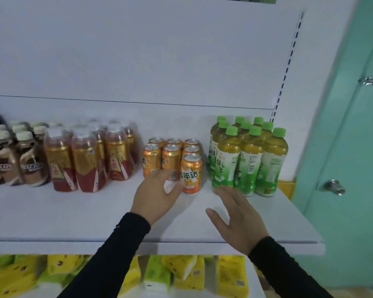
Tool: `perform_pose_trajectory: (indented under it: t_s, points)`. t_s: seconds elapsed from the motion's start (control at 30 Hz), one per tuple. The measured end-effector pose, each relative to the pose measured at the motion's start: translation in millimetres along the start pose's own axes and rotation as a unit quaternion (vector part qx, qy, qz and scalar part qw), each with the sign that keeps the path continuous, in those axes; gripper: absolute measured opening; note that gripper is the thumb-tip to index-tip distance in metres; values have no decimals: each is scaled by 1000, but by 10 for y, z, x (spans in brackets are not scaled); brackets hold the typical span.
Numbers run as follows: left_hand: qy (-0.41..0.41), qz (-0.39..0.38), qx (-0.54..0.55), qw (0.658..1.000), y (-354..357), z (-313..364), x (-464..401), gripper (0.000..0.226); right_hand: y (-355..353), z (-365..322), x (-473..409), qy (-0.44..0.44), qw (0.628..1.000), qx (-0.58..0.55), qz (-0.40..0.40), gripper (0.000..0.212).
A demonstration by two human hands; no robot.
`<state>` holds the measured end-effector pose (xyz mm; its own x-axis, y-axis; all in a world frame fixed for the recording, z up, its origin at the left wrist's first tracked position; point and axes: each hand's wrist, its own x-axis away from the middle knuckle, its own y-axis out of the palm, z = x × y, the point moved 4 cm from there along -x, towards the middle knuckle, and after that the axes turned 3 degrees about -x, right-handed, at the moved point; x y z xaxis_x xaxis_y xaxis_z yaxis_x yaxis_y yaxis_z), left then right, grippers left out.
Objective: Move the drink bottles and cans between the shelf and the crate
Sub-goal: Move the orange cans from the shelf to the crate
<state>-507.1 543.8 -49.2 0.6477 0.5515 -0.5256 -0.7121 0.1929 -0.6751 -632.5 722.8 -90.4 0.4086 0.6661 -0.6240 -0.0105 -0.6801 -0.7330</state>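
Observation:
Several orange soda cans [191,173] stand in rows on the white shelf [73,216]. Right of them is a block of green tea bottles [249,160] with green caps. Left of the cans stand red-and-gold drink bottles [87,160] and, further left, brown coffee bottles [30,160]. My left hand [156,195] hovers just in front of the cans, fingers relaxed and spread, holding nothing. My right hand [238,220] is open above the shelf in front of the green tea bottles, fingertips near the front-left bottle. No crate is in view.
A lower shelf holds yellow and green packets [181,274]. A teal door [349,168] with a metal knob [334,187] stands to the right of the shelf. The white back panel [138,61] rises behind the drinks.

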Motion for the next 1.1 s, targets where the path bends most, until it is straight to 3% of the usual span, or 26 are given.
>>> perform_pose_trajectory:
  t_s: [0.13, 0.33, 0.53, 0.7, 0.93, 1.1]
  points:
    - [-45, -37, 10, 998, 280, 32, -297, 23, 105, 192, -211, 30, 998, -14, -52, 87]
    - [-87, -29, 79, 993, 646, 18, -631, 73, 234, 308, -399, 44, 994, -11, -96, 86]
    - [-112, -57, 169, 978, 803, -46, -714, 64, 300, 293, -490, 67, 988, -16, -136, 95]
    - [-137, -64, 318, 936, 578, -315, -649, 54, 405, 21, -625, 74, 987, -71, -123, 78]
    - [-167, -74, 426, 886, 116, -691, -583, 39, 797, -473, -863, 103, 971, -177, -124, 106]
    - [-175, -72, 433, 881, -68, -880, -620, 39, 965, -705, -995, 111, 955, -259, -97, 82]
